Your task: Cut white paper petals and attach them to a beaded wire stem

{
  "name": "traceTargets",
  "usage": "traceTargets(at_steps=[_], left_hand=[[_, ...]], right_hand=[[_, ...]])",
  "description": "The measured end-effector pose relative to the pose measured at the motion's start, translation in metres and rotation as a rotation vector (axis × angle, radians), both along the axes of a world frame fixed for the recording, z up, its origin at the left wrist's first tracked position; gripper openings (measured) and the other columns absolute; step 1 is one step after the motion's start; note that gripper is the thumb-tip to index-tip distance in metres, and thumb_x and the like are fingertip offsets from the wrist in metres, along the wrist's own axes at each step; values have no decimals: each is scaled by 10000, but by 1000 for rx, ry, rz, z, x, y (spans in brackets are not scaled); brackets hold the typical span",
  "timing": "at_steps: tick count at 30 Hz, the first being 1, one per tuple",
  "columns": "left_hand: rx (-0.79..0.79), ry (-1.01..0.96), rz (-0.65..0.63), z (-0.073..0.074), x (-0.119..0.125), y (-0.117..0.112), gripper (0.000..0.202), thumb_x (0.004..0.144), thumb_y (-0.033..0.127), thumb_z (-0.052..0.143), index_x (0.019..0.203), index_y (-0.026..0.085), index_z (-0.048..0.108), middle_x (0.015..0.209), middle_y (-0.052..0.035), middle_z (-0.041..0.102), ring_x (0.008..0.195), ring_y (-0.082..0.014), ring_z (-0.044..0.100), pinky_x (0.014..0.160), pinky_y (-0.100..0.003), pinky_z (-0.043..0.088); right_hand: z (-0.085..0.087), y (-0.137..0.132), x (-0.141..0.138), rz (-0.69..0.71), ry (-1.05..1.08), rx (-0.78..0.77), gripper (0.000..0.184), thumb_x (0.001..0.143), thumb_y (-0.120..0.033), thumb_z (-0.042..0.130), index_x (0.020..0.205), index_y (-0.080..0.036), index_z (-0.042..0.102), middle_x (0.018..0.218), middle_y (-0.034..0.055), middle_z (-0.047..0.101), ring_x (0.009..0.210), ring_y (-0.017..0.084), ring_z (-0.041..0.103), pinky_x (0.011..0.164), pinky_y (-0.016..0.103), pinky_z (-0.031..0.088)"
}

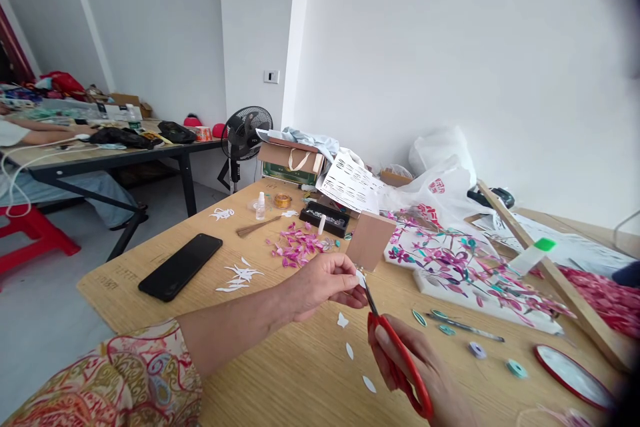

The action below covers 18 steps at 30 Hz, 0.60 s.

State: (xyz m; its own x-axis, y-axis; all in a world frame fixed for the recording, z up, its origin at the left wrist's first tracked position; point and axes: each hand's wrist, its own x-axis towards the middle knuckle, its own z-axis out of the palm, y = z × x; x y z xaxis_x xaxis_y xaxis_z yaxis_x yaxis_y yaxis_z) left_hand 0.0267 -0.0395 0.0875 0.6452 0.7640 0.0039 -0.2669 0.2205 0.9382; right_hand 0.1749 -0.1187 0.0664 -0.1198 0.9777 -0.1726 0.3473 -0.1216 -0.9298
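Observation:
Between the thumb and fingers of my left hand (325,285) is a small white paper cutout (361,278). My right hand (407,357) grips red-handled scissors (419,383), their blades reaching up to the edge of that paper. Whether the blades are parted is too small to tell. Below my hands lie a white star-like piece (343,320) and white leaf shapes (349,351). Further left rests a pile of slender white cutouts (240,275). Behind my left hand are scattered pink petals (297,243), and a brown card (371,240) stands upright just beyond my fingertips.
A black phone (181,267) lies at the left of the table. Pink and teal flower sprays (460,253) rest on white foam at right, beside a wooden bar (550,273), a pen (470,328) and a red-rimmed hoop (573,373). A person's arm (45,133) shows at another table.

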Motion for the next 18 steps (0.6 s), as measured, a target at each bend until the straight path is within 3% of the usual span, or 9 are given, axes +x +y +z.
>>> traceTargets(at_steps=[18], left_hand=[[-20,8,-8,-3,0,0,252,626,300,649,678,119,482,648,-33,602,615,-113,585,679,-301,451]], right_hand=[[1,0,-2,-6,-55,-14,410,749,-576,361,585,-201,373,412,-66,390,402,85,349,437,227,268]])
